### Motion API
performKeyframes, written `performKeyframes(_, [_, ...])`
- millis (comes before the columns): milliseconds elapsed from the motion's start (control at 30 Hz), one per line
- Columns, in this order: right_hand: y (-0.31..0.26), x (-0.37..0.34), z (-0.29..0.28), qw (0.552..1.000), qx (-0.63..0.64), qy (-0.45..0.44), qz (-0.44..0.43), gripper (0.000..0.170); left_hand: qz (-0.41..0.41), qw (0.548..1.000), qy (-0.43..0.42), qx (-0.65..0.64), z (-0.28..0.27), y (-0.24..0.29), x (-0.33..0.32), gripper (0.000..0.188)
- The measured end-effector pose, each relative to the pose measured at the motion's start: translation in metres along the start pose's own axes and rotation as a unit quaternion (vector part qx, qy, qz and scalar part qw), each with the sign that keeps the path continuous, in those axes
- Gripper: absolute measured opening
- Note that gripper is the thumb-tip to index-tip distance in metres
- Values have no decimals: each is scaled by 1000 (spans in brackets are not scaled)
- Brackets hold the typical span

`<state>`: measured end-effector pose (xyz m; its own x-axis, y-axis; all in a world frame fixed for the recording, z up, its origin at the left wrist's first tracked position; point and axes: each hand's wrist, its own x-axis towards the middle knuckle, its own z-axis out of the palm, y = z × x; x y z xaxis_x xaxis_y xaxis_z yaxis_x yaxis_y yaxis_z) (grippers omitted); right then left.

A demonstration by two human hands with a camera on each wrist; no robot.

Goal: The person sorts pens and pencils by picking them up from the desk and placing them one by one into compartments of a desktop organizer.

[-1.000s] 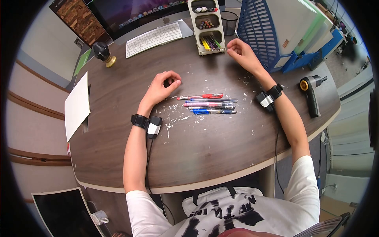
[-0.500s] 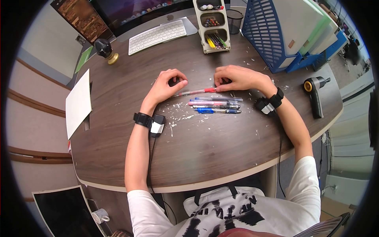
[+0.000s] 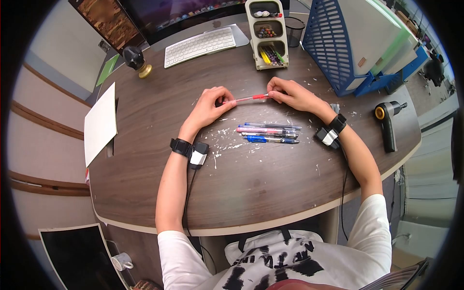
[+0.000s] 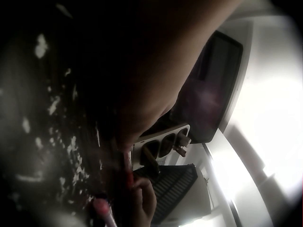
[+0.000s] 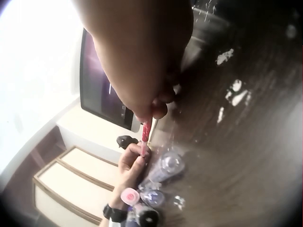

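Observation:
A clear gel pen with a red grip (image 3: pixel 260 96) is stretched between both hands, above the row of other pens in the head view. My left hand (image 3: pixel 210 104) pinches its left end between thumb and fingers. On the red side, my right hand (image 3: pixel 294 94) pinches the other end. Both wrist views show the red pen (image 5: pixel 147 130) spanning the two hands. Nearer the body, several pens lie side by side on the desk, among them a pink pen (image 3: pixel 255 130) and a blue pen (image 3: pixel 258 139).
White flecks (image 3: pixel 216 155) are scattered over the desk. Beyond the hands stands a pen organizer (image 3: pixel 285 65) with pens and markers, beside a black mesh cup (image 3: pixel 295 34). A blue file rack (image 3: pixel 333 53) and a cordless driver (image 3: pixel 388 128) are at right, a keyboard (image 3: pixel 200 47) at the back.
My right hand has come from beside the organizer to the red pen's right end. The red pen, first lying with the others, has moved away from them and is now held by both hands.

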<state>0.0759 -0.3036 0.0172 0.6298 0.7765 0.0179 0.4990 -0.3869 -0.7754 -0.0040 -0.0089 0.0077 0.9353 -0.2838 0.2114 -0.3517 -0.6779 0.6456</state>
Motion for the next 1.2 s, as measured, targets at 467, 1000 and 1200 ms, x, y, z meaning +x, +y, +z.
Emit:
performKeyframes(467, [13, -1, 3, 981, 188, 48, -5, 21, -19, 993, 8, -115, 4, -22, 3, 49])
performKeyframes(1000, [22, 4, 7, 986, 152, 66, -25, 20, -31, 992, 3, -123, 3, -8, 3, 24])
performKeyframes(1200, [22, 4, 6, 986, 158, 50, -30, 20, -48, 994, 6, -99, 4, -9, 2, 20])
